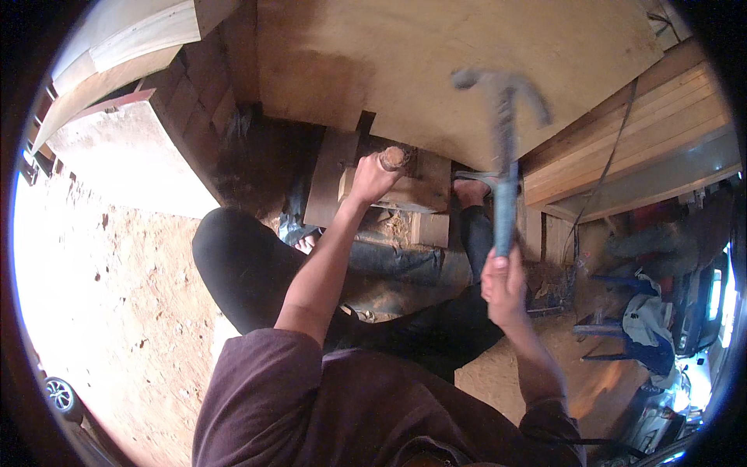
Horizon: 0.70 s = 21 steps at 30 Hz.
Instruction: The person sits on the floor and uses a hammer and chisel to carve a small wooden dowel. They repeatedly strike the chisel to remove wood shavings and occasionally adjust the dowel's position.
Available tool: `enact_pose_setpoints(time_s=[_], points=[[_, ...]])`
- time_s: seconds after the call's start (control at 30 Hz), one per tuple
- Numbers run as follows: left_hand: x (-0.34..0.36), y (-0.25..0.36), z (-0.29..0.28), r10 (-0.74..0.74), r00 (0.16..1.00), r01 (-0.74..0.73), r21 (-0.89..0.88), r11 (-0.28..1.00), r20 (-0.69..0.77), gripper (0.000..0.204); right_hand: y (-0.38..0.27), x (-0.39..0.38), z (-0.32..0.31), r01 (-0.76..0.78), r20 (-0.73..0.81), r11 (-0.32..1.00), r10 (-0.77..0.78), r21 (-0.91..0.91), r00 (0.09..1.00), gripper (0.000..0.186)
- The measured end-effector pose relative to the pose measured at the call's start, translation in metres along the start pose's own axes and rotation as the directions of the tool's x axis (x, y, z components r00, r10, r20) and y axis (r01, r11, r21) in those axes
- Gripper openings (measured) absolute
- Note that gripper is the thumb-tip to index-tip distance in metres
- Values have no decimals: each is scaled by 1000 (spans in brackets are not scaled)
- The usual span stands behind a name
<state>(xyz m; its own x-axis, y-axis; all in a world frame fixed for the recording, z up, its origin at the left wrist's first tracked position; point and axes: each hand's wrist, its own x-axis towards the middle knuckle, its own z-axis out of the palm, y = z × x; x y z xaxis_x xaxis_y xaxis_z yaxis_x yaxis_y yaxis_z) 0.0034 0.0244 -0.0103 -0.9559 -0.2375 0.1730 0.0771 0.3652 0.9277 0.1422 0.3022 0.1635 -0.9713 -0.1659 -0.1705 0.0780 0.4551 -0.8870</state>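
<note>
Right hand, four o'clock, clamped round a blue-handled, dark metal claw hammer, its blurred head up at one o'clock! Left hand, twelve o'clock, wrapped round a brown, round-ended wooden handle, over a pale rectangular wooden block!

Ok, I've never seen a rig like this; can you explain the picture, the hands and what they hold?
No machine here: a person works bare-handed. The picture comes from a wide fisheye camera on the person's head, looking down, so straight edges bend. The left hand has its grip around a brown round handle, whose lower end is hidden. The right hand holds up a claw hammer, blurred at its top. Near the left hand are a wooden block and shavings.
</note>
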Motion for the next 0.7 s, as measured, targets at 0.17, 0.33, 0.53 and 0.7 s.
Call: enact_pose_setpoints(time_s=[0.17, 0.33, 0.53, 0.7], points=[[-4, 9, -3, -3, 999, 3, -19, 1000, -36, 29, 19, 7, 5, 72, 152, 876, 1, -477, 988, 40], [-1, 2, -2, -13, 1000, 13, -21, 1000, -17, 30, -25, -15, -15, -74, 113, 983, 55, 166, 992, 32], [1, -9, 9, -68, 997, 64, -161, 985, -21, 25, 5, 2, 14, 232, -18, 963, -237, -136, 971, 34], [1, -4, 6, -89, 996, 87, -157, 984, -5, 31, 22, 1, 18, 46, 105, 922, -6, -384, 994, 36]])
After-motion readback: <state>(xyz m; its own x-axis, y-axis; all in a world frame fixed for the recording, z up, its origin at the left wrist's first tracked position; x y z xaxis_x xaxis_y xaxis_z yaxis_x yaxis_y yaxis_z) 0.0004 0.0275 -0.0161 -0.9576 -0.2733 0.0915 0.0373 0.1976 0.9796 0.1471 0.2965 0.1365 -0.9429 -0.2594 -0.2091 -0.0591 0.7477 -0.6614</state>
